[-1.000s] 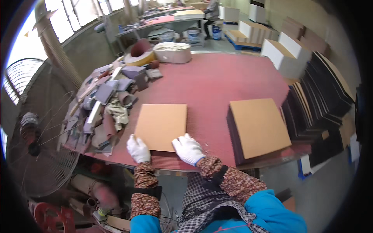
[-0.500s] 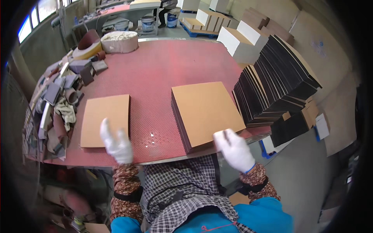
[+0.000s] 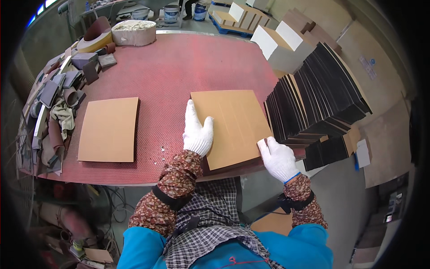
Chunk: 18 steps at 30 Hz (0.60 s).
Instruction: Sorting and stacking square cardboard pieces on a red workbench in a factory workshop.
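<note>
Tan square panels with dark edges lie in a stack [image 3: 233,123] near the table's front. My left hand [image 3: 197,132], in a white knit glove, rests along the stack's left edge. Its fingers are stretched forward and its thumb is spread over the top panel. At the near right corner is my right hand [image 3: 278,159], also gloved, with its fingers closed. Something small and brownish shows between thumb and fingers; its kind is unclear. To the left lies a lower pile of similar tan panels [image 3: 109,130], which neither hand touches.
The red textured table [image 3: 179,67] carries sanding scraps and blocks [image 3: 71,85] along its left side, with a wide abrasive roll [image 3: 95,38] behind. A tall leaning stack of black-edged panels [image 3: 322,89] stands at the right. Pale flecks lie between the piles.
My left hand has moved right, from above the left pile to the left edge of the middle stack. My right hand stays by the near right corner. The view has shifted slightly.
</note>
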Motion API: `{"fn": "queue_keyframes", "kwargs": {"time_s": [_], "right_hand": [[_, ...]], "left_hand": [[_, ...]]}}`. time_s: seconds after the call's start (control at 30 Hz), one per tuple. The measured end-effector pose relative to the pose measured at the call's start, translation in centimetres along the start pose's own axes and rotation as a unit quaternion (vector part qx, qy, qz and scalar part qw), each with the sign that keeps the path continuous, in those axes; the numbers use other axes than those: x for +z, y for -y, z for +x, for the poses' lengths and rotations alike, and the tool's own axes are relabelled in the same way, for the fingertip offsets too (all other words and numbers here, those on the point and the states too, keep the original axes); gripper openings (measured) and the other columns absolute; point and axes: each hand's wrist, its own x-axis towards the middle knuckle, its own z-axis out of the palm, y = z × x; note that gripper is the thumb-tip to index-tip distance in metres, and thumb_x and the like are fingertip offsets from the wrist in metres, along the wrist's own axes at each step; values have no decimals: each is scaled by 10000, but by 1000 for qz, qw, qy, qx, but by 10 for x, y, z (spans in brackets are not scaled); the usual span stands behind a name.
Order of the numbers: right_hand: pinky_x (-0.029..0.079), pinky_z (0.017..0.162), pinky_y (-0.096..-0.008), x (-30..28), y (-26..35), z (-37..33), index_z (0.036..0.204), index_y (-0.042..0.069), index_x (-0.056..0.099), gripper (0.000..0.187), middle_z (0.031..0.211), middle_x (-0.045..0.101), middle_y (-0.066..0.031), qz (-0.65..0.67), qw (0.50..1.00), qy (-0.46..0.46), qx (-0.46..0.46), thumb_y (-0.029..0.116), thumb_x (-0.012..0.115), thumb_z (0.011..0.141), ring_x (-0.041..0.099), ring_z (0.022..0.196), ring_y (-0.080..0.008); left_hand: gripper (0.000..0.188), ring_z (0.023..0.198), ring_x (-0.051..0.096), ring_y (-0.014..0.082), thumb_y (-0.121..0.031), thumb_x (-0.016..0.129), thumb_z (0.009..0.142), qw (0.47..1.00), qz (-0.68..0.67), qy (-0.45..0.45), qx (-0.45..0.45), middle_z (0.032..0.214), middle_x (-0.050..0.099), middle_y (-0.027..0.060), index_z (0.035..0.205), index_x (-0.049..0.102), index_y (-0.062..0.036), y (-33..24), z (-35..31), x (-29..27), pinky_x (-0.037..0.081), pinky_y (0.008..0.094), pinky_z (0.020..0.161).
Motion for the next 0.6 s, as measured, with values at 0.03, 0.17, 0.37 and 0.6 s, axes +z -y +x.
{"fn": "queue_keyframes", "kwargs": {"time_s": [0.03, 0.17, 0.37, 0.6], "right_hand": [[562, 571, -454, 0, 0, 0, 1121, 27, 596, 223, 932, 627, -176, 14, 1000, -8, 11, 192, 510, 998, 685, 667, -323], [549, 572, -489, 14, -2, 13, 997, 47, 589, 258, 705, 660, -190, 103, 991, -41, 78, 282, 489, 1032, 689, 632, -357], [542, 606, -530, 13, -2, 74, 954, 51, 569, 307, 640, 650, -211, 148, 976, -23, 160, 331, 470, 1035, 684, 626, -401], [545, 729, -543, 23, -24, 152, 1027, 43, 585, 353, 770, 695, -242, 150, 976, -20, 157, 348, 408, 1036, 704, 763, -422]], "left_hand": [[780, 1475, 347, 363, -156, 592, 956, 1000, -7, -4, -13, 1629, 258, 229, 1590, 168, 7, 2, 1, 4, 292, 391, 1217], [769, 1448, 392, 363, -137, 587, 953, 999, -29, -7, -23, 1618, 284, 229, 1589, 178, 0, 1, 0, 4, 318, 401, 1202], [758, 1441, 402, 364, -125, 584, 948, 999, -44, -12, -2, 1595, 329, 236, 1585, 192, -1, 8, 1, 3, 332, 410, 1190], [772, 1436, 395, 332, -76, 562, 955, 1000, -20, -2, -3, 1575, 331, 265, 1588, 134, 37, 3, -3, 1, 342, 400, 1182]]}}
